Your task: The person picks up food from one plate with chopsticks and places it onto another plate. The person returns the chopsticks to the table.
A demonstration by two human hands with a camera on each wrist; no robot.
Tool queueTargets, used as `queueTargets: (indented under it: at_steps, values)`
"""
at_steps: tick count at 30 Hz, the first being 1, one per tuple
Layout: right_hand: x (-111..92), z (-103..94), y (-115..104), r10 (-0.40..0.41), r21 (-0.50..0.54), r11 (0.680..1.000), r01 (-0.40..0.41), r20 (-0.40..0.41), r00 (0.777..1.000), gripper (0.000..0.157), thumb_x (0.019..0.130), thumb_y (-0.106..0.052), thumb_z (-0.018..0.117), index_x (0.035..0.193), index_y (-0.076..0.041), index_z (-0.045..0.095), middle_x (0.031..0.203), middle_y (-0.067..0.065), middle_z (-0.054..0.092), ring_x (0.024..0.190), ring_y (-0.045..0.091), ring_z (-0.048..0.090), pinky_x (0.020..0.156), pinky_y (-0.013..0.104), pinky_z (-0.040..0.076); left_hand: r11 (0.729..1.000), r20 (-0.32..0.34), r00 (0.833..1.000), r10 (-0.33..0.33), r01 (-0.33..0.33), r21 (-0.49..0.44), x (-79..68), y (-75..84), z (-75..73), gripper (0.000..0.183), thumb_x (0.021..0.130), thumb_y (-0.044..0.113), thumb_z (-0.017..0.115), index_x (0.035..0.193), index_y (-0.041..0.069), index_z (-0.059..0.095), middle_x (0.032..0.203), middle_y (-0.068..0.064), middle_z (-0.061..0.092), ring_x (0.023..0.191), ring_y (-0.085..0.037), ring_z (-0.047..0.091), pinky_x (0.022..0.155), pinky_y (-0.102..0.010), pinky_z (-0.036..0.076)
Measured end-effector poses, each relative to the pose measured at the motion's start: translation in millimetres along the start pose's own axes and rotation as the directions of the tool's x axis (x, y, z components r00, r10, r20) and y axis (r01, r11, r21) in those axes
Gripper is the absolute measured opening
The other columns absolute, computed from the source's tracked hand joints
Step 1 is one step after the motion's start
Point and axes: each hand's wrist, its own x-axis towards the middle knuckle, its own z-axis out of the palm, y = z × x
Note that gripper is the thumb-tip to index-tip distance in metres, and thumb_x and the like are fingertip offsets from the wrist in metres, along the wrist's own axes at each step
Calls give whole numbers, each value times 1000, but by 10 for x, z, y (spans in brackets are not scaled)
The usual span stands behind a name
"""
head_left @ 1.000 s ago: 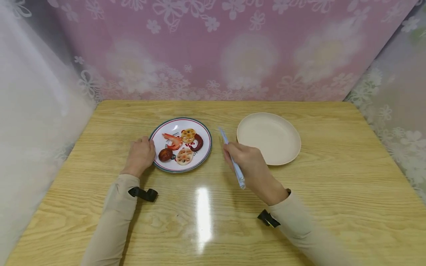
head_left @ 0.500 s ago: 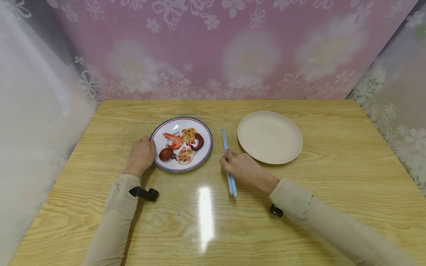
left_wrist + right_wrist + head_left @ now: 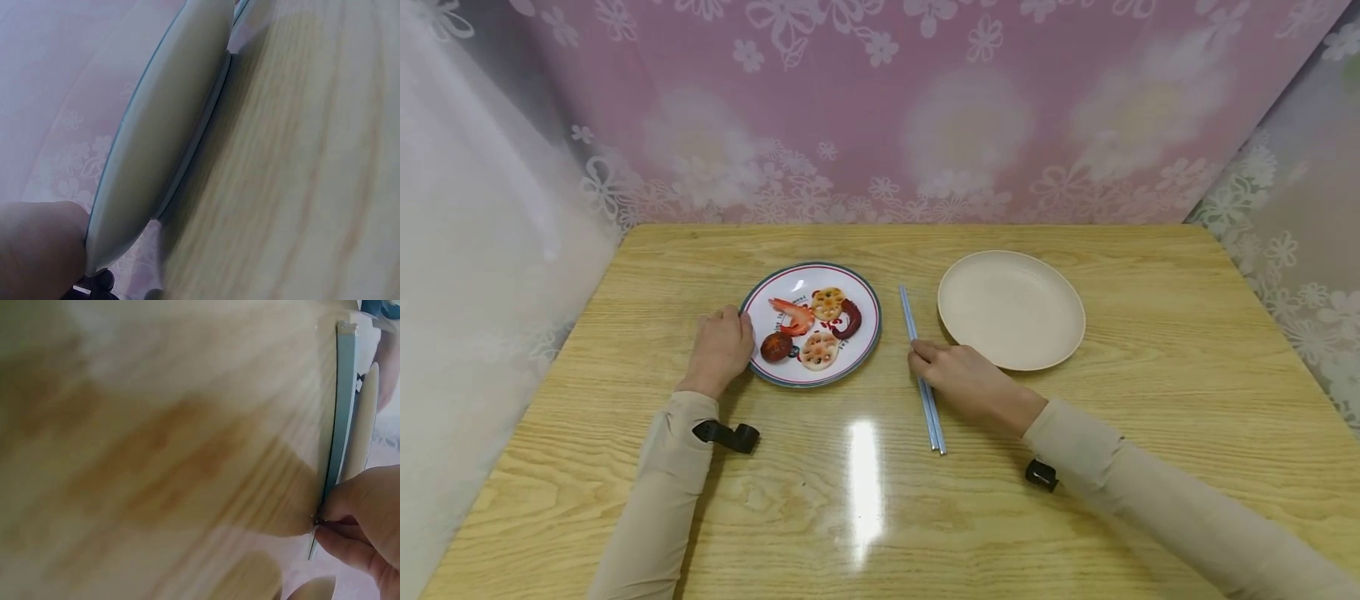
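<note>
On the left, a white plate with a blue-green and red rim holds a shrimp, two lotus root slices, a dark red curled tentacle piece and a brown mushroom cap. My left hand grips its left edge; the left wrist view shows the thumb against the rim. Between the two plates, my right hand pinches a pair of light blue chopsticks near their middle. They lie along the tabletop, tips pointing away. In the right wrist view, thumb and fingers meet on the chopsticks.
A beige plate with nothing on it stands right of the chopsticks, just beyond my right hand. The wooden table ends at a pink flowered curtain. Each wrist carries a black camera mount.
My right hand has brought the chopsticks from a slanted, raised hold down to the tabletop, then shifted slightly right with their near ends. My left hand stays at the plate's edge.
</note>
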Motion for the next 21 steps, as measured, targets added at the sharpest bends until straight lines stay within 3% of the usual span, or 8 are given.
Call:
queueTargets:
  at_steps: [4,9,15,21]
  values:
    - [-24,-2,17,-10,-25,1000,10,-6,1000,29,87,6,64,116,6,62,117,23,63,101,32,66,70,39,55,1000,-3,1000,0,0,-2,-1,2,2,43,104,19,25,115,-16,48,113,-36,52,109,-49,44,92,-53,35]
    - [-24,5,-1,-60,-86,995,54,-64,996,26,87,2,67,112,4,65,100,18,66,88,27,68,63,35,55,1000,-7,1000,-5,5,-7,-4,5,-4,43,104,19,25,115,-15,48,113,-36,52,108,-49,44,92,-54,36]
    - [-15,-11,-31,-76,-120,990,69,-55,996,23,87,1,67,110,2,67,96,16,67,91,27,67,68,34,55,1000,-5,1000,-10,10,-15,-12,13,-5,43,104,20,25,114,-15,48,112,-36,52,108,-50,44,92,-54,37]
    - [-16,-27,-64,-60,-106,993,53,-64,996,19,85,1,68,104,0,68,90,13,68,83,26,67,66,34,54,1000,-9,1000,-6,6,-17,-20,19,-7,42,104,19,26,112,-14,48,110,-36,53,105,-49,46,89,-54,38]
